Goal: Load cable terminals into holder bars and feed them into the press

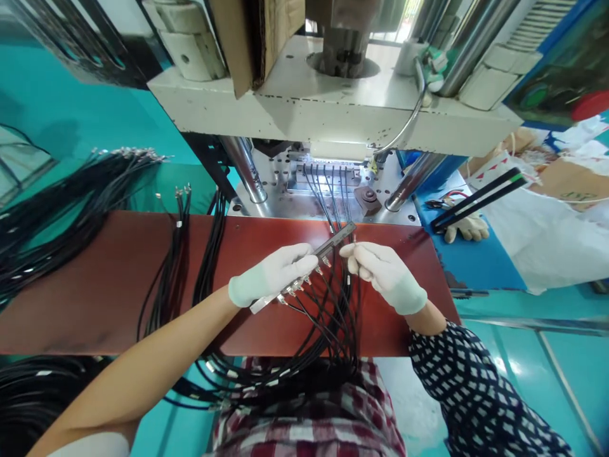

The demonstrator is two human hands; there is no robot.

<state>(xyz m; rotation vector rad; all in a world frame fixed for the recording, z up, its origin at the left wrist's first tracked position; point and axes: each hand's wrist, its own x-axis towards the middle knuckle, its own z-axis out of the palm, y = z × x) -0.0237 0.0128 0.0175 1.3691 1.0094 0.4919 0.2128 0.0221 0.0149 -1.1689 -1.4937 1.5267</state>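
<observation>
My left hand (285, 270), in a white glove with a pale green cuff, is closed around a narrow metal bar (337, 240) held at a slant over the brown board. Along the bar's near edge sit several silver cable connectors (295, 285), with black cables (328, 317) trailing from them down to the lap. Just right of the bar's upper end, my right hand (375, 263), gloved alike, pinches a black cable near its end; the fingers partly hide it. Beyond the hands, several more black cables (328, 193) run into a metal fixture (326, 178) under the press.
The press frame (333, 114) spans the far side, with steel posts (245, 168) at both sides. Bundles of black cable (209, 254) lie leftward on the brown board (95, 285). At right, a blue surface (499, 254) bears a spare glove (469, 227) and black bars (478, 200).
</observation>
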